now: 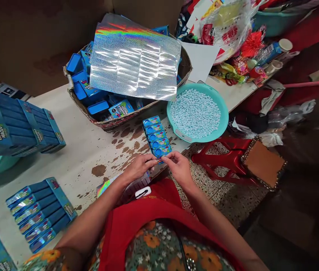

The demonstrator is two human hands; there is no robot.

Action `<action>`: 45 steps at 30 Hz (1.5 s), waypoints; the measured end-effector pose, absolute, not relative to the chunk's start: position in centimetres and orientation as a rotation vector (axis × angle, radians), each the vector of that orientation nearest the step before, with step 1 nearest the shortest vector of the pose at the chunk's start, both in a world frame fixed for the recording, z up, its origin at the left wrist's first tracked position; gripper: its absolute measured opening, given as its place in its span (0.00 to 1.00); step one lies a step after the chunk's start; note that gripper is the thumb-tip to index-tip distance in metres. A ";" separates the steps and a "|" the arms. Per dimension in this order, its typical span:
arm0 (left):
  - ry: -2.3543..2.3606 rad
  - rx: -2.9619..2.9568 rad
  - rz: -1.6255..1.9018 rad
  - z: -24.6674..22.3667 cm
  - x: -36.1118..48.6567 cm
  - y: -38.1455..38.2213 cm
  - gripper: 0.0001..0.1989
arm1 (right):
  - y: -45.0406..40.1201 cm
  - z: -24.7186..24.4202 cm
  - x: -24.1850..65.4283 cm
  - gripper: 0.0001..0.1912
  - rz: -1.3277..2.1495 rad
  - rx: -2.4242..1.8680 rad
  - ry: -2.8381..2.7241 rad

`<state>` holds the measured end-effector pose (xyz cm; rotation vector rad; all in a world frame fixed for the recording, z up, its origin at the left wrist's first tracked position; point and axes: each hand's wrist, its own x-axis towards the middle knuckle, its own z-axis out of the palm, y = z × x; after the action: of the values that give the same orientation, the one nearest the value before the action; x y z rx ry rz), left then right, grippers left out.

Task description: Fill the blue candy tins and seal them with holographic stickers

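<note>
A row of several small blue candy boxes [156,135], each with a round hollow and colourful printing, lies on the table in front of me. At its near end, my left hand [139,167] and my right hand [180,169] meet with thumbs and fingertips pinched on the closest candy box. That box is mostly covered by my fingers. Just beyond the row's right side stands a turquoise basin [225,113] filled with small pale blue candies [196,113].
A cardboard box [114,124] of blue packs stands behind, with a shiny holographic sheet [134,60] across it. Stacked blue packs [21,124] and a six-pack-like bundle [41,210] sit at left. A red stool [224,158] stands right of the table; brown stains [99,170] mark its top.
</note>
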<state>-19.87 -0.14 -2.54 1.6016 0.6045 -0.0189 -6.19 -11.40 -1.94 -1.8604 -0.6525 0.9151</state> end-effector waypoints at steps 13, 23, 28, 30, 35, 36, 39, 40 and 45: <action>0.897 1.381 0.050 -6.0 -19.3 1.4 0.05 | -9.8 -7.1 -1.7 0.07 0.509 -2.106 -0.733; 0.885 1.781 0.214 -4.4 -18.3 1.7 0.12 | -11.3 -4.2 -2.9 0.12 0.593 -2.095 -0.942; 0.823 1.944 0.189 -6.8 -17.5 0.9 0.19 | -9.9 -2.6 -1.5 0.12 0.403 -2.122 -0.983; 0.852 1.939 0.233 -6.9 -17.6 0.6 0.20 | -9.6 -1.5 -1.1 0.12 0.435 -2.096 -0.986; 0.860 1.762 0.393 -4.0 -17.6 0.7 0.29 | -9.9 0.8 -1.1 0.12 0.622 -1.999 -0.942; 0.806 1.726 0.401 -3.5 -17.4 0.9 0.33 | -10.1 1.2 -1.3 0.12 0.647 -1.988 -0.936; 0.676 1.704 0.365 -2.8 -16.6 1.4 0.32 | -10.3 1.9 -1.9 0.11 0.713 -1.964 -0.944; 0.657 1.707 0.323 -2.9 -16.3 1.5 0.25 | -10.4 1.9 -2.1 0.12 0.731 -1.956 -0.944; 0.691 1.712 0.112 -3.6 -16.7 1.8 0.13 | -10.1 -0.5 -2.5 0.12 0.798 -1.909 -0.747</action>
<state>-16.66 1.81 -3.58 1.7119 0.6911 0.1117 -2.51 -10.13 -0.46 -1.9091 -0.7469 0.7975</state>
